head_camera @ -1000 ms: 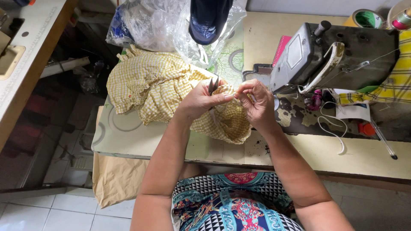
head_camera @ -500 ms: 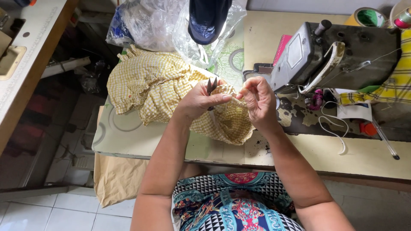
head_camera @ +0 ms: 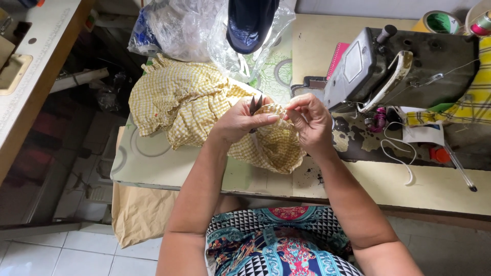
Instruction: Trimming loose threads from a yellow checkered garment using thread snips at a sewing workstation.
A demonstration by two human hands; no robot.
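Fingers (head_camera: pixel 299 110) of right hand (head_camera: pixel 312 122) pinch yellow checked cloth (head_camera: pixel 189 105) edge; left hand (head_camera: pixel 240 120) grips small snips (head_camera: pixel 255 104); cloth looks light, floppy, best held at hem

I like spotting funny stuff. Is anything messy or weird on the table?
Yes: black specks dot the table by the right hand, like stains, and a white cord lies loose beside the sewing machine.

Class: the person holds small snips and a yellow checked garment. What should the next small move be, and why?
Probably close the snips on the thread. The left hand holds them against the yellow checked garment, while the right hand pinches its edge taut.
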